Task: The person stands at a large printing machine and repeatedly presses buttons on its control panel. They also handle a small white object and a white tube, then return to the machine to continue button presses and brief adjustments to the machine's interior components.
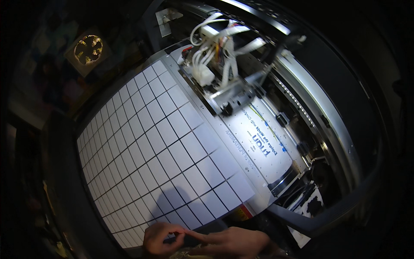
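Close to the lower edge, my left hand [161, 239] is curled, with thumb and forefinger bent round a small gap. Whatever it may pinch is too small to make out. My right hand [241, 241] reaches in from the right with its fingers stretched out, and its forefinger tip meets the fingertips of my left hand. Both hands are at the near edge of a white printed sheet [148, 142] with a grid of dark lines. The sheet lies over the front of a large-format printer [258, 196].
The print carriage [233, 97], with white cables [215, 56], sits over the platen. Blue print shows on white material [269, 151] behind it. A metal rail [297, 101] runs along the back. A round fan [88, 49] is at upper left. A dark frame bar [306, 224] stands at right.
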`<state>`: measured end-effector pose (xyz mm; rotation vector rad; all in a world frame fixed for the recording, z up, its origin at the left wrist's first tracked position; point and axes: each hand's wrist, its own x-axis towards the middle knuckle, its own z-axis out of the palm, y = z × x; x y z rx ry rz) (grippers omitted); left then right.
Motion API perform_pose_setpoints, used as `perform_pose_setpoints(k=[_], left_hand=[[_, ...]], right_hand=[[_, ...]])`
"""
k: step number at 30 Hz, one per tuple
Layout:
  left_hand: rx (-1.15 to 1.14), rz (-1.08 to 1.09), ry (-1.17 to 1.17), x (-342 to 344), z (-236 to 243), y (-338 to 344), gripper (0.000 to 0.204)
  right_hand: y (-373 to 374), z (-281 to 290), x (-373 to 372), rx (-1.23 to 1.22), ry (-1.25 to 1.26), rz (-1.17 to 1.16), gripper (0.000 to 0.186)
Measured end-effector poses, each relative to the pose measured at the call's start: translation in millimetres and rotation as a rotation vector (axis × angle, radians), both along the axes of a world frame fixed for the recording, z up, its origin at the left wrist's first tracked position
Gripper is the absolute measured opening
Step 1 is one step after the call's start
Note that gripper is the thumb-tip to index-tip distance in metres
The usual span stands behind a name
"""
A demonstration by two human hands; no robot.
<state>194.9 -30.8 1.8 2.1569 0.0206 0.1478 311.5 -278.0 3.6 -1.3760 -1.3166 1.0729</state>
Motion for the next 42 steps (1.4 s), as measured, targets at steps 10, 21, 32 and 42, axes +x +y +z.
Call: perform_pose_setpoints(k=[10,21,32,42], left_hand=[[0.069,-0.076,0.02,23,10,-18,0.016],[0.1,-0.052,-0.096,37,7,-28,0.017],[0.103,-0.141,-0.04,45,12,-30,0.016],[0.112,-0.141,-0.03,49,10,-35,0.015]], right_hand=[[-12,-2,6,0.16,-0.015,-0.143,0.074],[-22,-1,15,0.149,0.016,-0.146,0.074],[-24,-9,16,0.219,0.049,-0.15,0.077],[-28,-11,17,0.228,0.069,-0.149,0.079]])
